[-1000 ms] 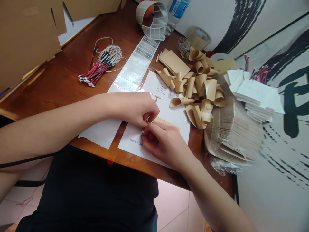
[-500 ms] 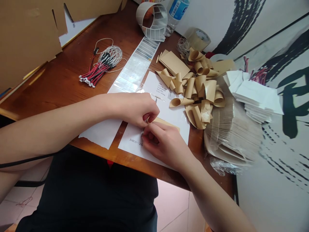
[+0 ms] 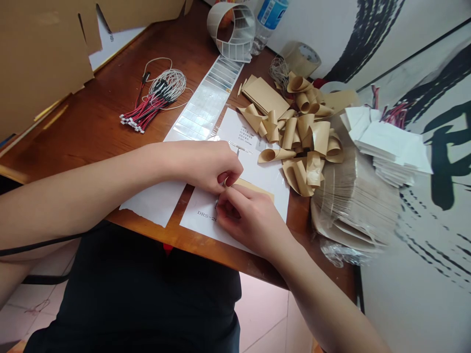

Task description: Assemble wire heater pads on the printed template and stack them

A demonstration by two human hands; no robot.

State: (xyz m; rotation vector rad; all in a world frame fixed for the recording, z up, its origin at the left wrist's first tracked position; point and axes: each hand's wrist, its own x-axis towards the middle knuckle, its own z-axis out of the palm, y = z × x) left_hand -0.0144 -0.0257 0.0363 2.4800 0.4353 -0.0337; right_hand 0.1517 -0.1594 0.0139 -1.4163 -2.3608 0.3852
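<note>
Left hand (image 3: 202, 166): narrow, you may hold something, but I cannot tell.
Right hand (image 3: 252, 220): narrow, on white paper (image 3: 195, 228).
Near both: tan strip (image 3: 253, 188).

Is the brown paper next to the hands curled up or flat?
Curled up. The kraft paper strips near the right hand bend into tubes and cone shapes, and you can see their rolled ends.

Glossy wood desk (image 3: 73, 147), matt kraft-paper curls (image 3: 320, 137), smooth white paper sheet (image 3: 272, 184), shiny plastic label strip (image 3: 200, 105).
</note>
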